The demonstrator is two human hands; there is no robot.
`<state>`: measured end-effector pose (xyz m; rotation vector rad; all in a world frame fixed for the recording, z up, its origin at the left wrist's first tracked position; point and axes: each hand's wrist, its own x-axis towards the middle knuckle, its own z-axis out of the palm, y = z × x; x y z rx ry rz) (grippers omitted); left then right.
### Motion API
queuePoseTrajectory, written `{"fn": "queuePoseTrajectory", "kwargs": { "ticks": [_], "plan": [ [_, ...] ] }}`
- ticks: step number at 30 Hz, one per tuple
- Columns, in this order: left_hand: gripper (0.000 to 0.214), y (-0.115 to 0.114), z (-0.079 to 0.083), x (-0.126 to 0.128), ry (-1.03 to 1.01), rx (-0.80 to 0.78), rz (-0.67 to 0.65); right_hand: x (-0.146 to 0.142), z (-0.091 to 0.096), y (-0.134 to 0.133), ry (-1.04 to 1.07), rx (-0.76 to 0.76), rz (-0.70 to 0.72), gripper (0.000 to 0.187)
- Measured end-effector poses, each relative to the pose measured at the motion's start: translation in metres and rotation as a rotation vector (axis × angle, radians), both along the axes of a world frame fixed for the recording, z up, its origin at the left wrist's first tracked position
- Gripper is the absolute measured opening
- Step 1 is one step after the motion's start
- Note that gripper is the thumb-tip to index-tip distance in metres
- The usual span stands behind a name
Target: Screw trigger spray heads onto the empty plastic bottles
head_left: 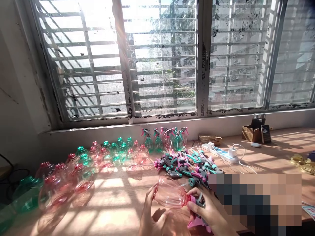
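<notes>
A clear pink spray bottle [171,193] lies sideways above the table, base to the left and neck to the right. Curved around its base end are the fingers and thumb of my left hand [153,214]. My right hand [205,209] grips a pink and grey spray head [197,203] at the bottle's neck, its pink trigger pointing down. Just beyond my hands lies a heap of loose spray heads [182,164] in pink, teal and grey, several with thin white tubes.
Open-necked pink and green bottles [105,157] stand in rows at the left. Several bottles with spray heads [158,141] stand by the window wall. A power strip [220,153] with white plugs and a cardboard box [253,133] sit at the right, near a pixelated patch.
</notes>
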<state>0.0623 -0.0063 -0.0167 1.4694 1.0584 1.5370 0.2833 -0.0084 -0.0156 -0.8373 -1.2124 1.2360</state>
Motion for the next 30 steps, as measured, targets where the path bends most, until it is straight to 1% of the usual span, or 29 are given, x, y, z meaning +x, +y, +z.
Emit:
{"fn": "queuePoseTrajectory", "kwargs": {
  "ticks": [2, 4, 7, 11, 13, 17, 22, 25, 27, 30],
  "plan": [
    [0.065, 0.002, -0.002, 0.000, -0.038, -0.008, -0.019, -0.002, -0.001, -0.001, -0.041, 0.054, -0.008, 0.051],
    [0.059, 0.003, -0.003, 0.001, -0.044, 0.020, -0.012, -0.004, -0.001, -0.001, -0.068, 0.083, -0.011, 0.052],
    [0.056, 0.003, -0.003, 0.002, -0.014, 0.054, 0.016, -0.003, -0.001, -0.001, -0.029, 0.033, -0.010, 0.051],
    [0.053, 0.003, -0.005, 0.003, 0.007, 0.102, 0.012, 0.001, 0.001, 0.002, 0.056, -0.025, 0.015, 0.050],
    [0.052, 0.003, -0.005, 0.003, -0.003, 0.089, -0.002, 0.001, 0.000, 0.002, 0.065, -0.032, 0.013, 0.050],
    [0.065, 0.002, -0.004, 0.002, -0.054, 0.009, -0.053, -0.001, -0.002, 0.001, 0.050, -0.010, -0.025, 0.051],
    [0.049, 0.000, 0.004, -0.001, -0.019, 0.060, 0.007, 0.000, -0.001, 0.002, 0.045, -0.001, 0.012, 0.049],
    [0.049, -0.003, 0.009, -0.001, -0.005, 0.083, 0.002, 0.001, 0.002, 0.003, 0.059, -0.003, 0.012, 0.048],
    [0.047, -0.003, 0.009, 0.000, 0.000, 0.086, 0.000, 0.002, 0.004, 0.003, 0.080, -0.017, 0.005, 0.048],
    [0.046, -0.002, 0.003, 0.000, 0.024, 0.068, 0.015, 0.002, 0.003, 0.004, 0.079, -0.025, -0.002, 0.048]
  ]
}}
